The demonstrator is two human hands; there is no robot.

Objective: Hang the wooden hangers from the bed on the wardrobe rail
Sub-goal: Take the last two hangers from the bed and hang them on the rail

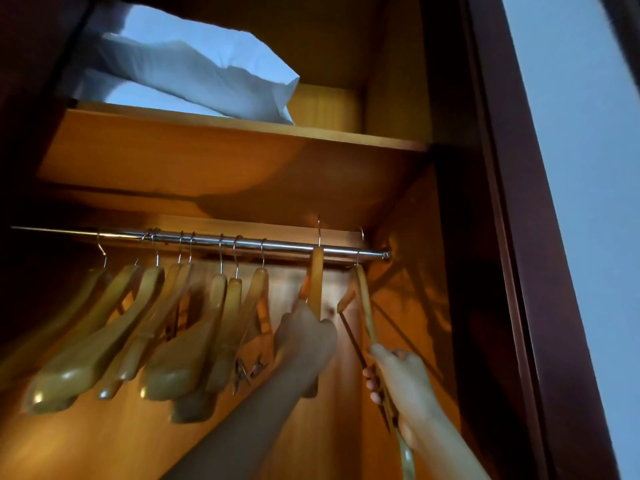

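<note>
Head view, lower right: with your left hand and right hand each clamped on a wooden hanger, seat both hooks fully over the rail before releasing.

text: none legible | labels: none | numbers: none

Just the one head cam here, tilted steeply upward from below into the wardrobe, close under the rail, with the shelf higher up in frame.
</note>
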